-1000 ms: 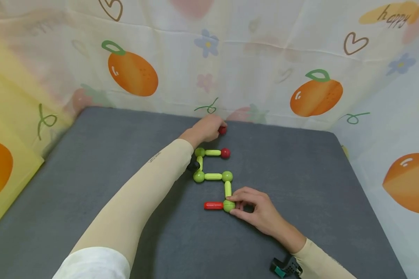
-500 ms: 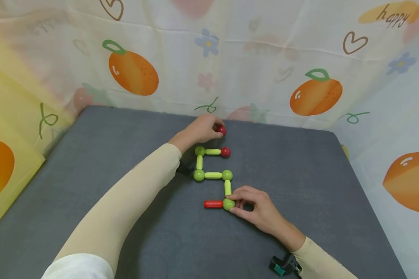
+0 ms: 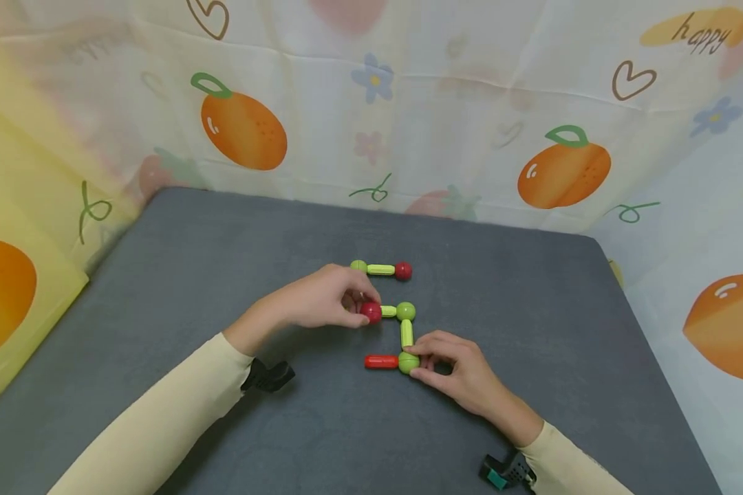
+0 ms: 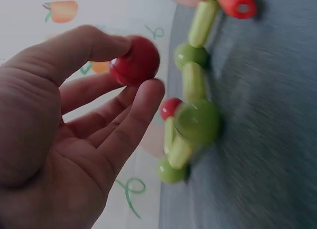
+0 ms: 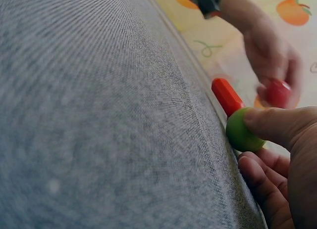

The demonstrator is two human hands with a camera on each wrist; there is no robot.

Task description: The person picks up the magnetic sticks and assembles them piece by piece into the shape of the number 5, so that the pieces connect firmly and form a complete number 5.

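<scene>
Between thumb and fingers, my left hand [image 3: 322, 299] pinches a red ball [image 4: 136, 61], held up over the middle of a chain of balls and rods. My right hand [image 3: 461, 371] pinches the green ball [image 3: 408, 363] at the chain's near corner. From that ball a red rod [image 3: 381, 361] points left and a yellow-green rod [image 3: 406, 334] runs away to another green ball [image 3: 406, 311]. Farther back, a yellow-green rod [image 3: 381, 269] joins a green ball [image 3: 359, 267] to a second red ball [image 3: 403, 271]. In the head view, my left hand hides the chain's left side; the left wrist view shows a green ball [image 4: 198, 122] there.
The chain lies on a grey cloth-covered table [image 3: 563, 330]. Behind the table hangs a white curtain [image 3: 439, 137] printed with fruit, and yellow fabric [image 3: 31, 206] borders the left side. Black cameras [image 3: 508, 473] sit on both wrists.
My left hand has picked the red ball up from the far part of the table and brought it nearer, over the chain's middle. My right hand stays on its green ball.
</scene>
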